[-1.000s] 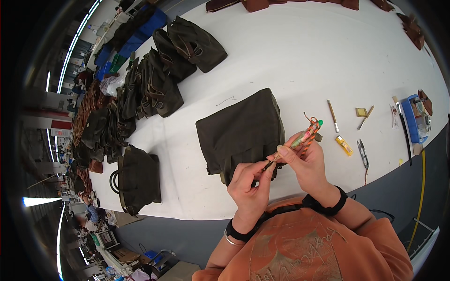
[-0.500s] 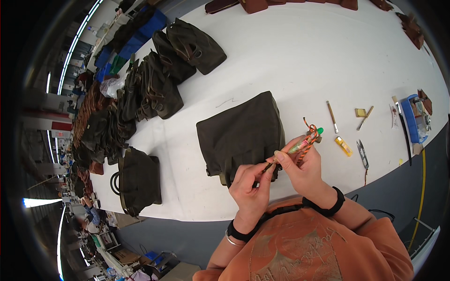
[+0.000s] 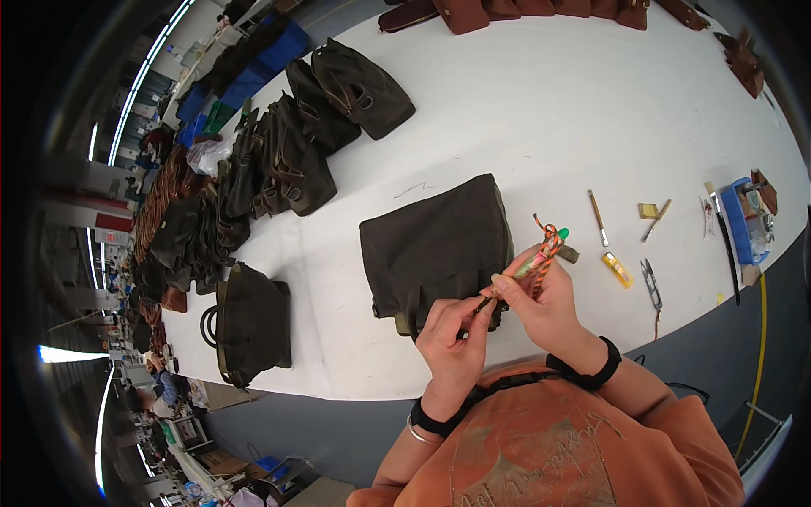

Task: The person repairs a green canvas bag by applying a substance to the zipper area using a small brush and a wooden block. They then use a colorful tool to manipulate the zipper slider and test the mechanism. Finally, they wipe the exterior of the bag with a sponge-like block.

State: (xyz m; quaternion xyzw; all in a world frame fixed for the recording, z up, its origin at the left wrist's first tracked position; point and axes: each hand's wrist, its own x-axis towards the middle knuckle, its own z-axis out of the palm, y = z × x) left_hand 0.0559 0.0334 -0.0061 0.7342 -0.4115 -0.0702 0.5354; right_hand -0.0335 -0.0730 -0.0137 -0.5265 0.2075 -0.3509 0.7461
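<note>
An olive-dark fabric bag (image 3: 435, 241) lies on the white table in front of me. At its near edge my left hand (image 3: 449, 336) is closed, thumb and fingertips pinching a narrow dark strap or edge piece. My right hand (image 3: 549, 308) meets it there, thumb and forefinger closed at the same spot. Held along my right fingers is a slim, clear, pinkish tube with a green end (image 3: 563, 234). An orange-and-black cord (image 3: 541, 275) is tied round it. A small olive tab (image 3: 569, 253) shows just beyond that hand. The pinched spot itself is partly hidden by fingers.
Rows of dark bags (image 3: 296, 160) stand at the left, with another handled bag (image 3: 253, 325) nearer. To the right lie a brush (image 3: 598, 217), a yellow box cutter or case (image 3: 617, 269), thread snips (image 3: 650, 283) and a blue tray (image 3: 743, 224). Brown leather pieces (image 3: 507, 8) line the far edge.
The view has shifted slightly, so the table items appear a little lower. The green-ended tube and cord have tilted slightly left; both hands keep their pinch at the bag's near edge.
</note>
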